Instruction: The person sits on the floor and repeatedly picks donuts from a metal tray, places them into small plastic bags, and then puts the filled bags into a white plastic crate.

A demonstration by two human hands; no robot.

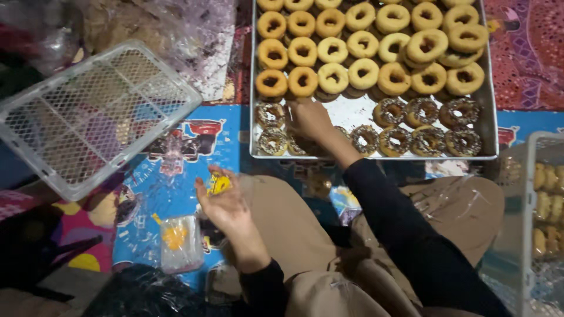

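My right hand (308, 119) reached forward into the shallow rectangular metal tray (489, 126), its back toward me, resting over the front row of round sprinkle-coated doughnuts (273, 141) at the tray's near left corner. The fingers were curled down onto that row, but I could not tell whether they were closed on a doughnut or only touching. My left hand (222, 202) hung palm up above my lap, fingers spread loosely apart and holding nothing. Beyond the sprinkled row, the tray was packed with plain golden ring doughnuts (364, 50), some stacked on one another. A small clear plastic bag with something yellow inside (179, 242) lay on the blue patterned mat (176, 194) just left of my left hand. A white plastic mesh basket (94, 117) sat tilted further left, well apart from the tray. Another white mesh basket with pale doughnuts in it (543, 205) stood at my right.
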